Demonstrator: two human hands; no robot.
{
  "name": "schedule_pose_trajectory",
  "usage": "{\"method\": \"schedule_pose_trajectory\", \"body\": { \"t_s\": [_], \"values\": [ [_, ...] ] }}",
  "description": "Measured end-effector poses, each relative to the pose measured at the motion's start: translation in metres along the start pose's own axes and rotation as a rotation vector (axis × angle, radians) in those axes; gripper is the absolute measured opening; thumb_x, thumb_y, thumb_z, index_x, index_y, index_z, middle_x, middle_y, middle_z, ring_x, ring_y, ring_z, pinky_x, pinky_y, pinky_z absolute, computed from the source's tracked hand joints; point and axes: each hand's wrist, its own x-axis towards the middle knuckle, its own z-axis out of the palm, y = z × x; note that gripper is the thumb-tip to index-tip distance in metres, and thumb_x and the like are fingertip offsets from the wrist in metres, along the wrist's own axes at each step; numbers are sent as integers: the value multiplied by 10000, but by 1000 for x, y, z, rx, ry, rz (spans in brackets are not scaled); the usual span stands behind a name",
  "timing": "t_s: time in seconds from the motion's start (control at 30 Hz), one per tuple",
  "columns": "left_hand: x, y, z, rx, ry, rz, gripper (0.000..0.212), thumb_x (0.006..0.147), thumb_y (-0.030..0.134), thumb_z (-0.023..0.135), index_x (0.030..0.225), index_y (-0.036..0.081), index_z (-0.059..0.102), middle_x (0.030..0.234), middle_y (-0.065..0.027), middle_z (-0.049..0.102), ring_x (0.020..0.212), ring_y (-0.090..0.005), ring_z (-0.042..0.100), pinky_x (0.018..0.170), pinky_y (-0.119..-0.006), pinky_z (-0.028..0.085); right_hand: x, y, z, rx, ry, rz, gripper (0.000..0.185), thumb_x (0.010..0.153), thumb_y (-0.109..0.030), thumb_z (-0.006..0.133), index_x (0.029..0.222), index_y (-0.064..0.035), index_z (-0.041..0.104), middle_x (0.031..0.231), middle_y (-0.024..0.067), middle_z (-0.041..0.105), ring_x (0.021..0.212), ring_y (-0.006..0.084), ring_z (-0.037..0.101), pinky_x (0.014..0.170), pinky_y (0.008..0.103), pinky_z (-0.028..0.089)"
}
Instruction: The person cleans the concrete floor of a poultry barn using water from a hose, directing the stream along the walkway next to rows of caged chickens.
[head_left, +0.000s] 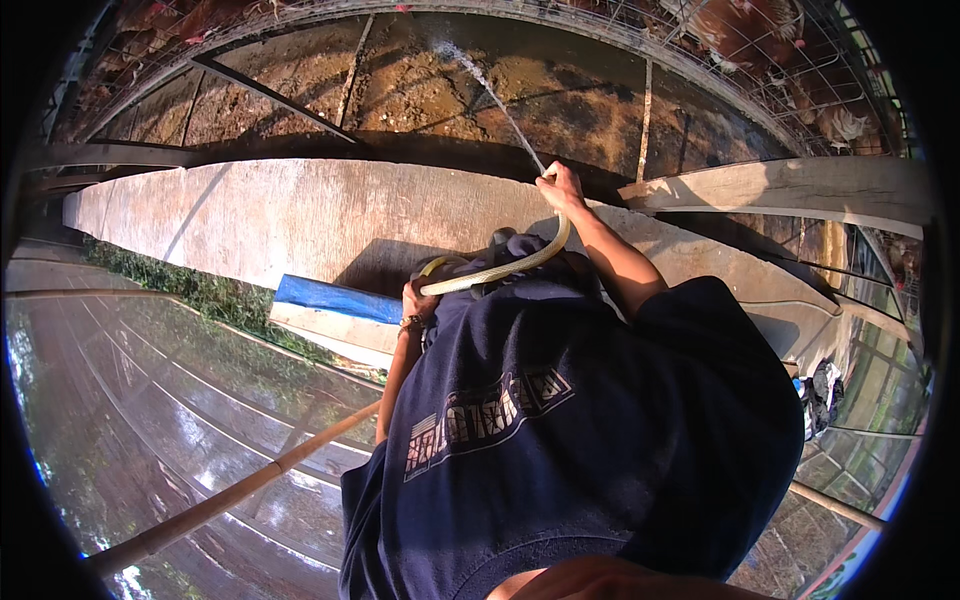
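Note:
My right hand grips the end of a pale yellow braided hose above the concrete walkway. A jet of water leaves that end and lands on the wet, brown, muddy ground under the wire cages. Close to my waist, my left hand is closed around a farther part of the same hose, which bends in a curve between both hands. Part of the hose behind my left hand is hidden by my body and dark shirt.
Wire cages with brown hens run above the muddy ground. Wooden beams and thin posts border the concrete walkway. A blue-covered board lies by my left side, near a bamboo pole and netting. A dark and white bundle is at the right.

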Motion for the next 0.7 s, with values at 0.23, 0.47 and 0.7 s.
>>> {"method": "schedule_pose_trajectory", "body": {
  "t_s": [0.23,0.47,0.7],
  "values": [
    [0,5,-1,35,8,5,189,620,189,619,695,16,598,647,-180,579,629,-304,594,562,-342,460,-7,31,9,-118,-215,237,209,728,-214,562,762,-9,541,560,93,552,467,201,565,399,313,462],
    [0,3,-1,14,7,8,169,625,176,608,691,21,601,640,-176,578,615,-294,594,552,-328,457,-11,16,6,-111,-151,236,255,678,-268,603,750,-38,520,775,138,575,696,273,583,603,355,467],
    [0,3,2,-58,61,111,176,630,154,607,623,14,500,531,-105,500,480,-142,440,465,-295,377,-2,31,13,-113,-65,81,252,699,-254,593,777,-30,509,654,119,563,553,229,570,485,337,464]
  ]
}}
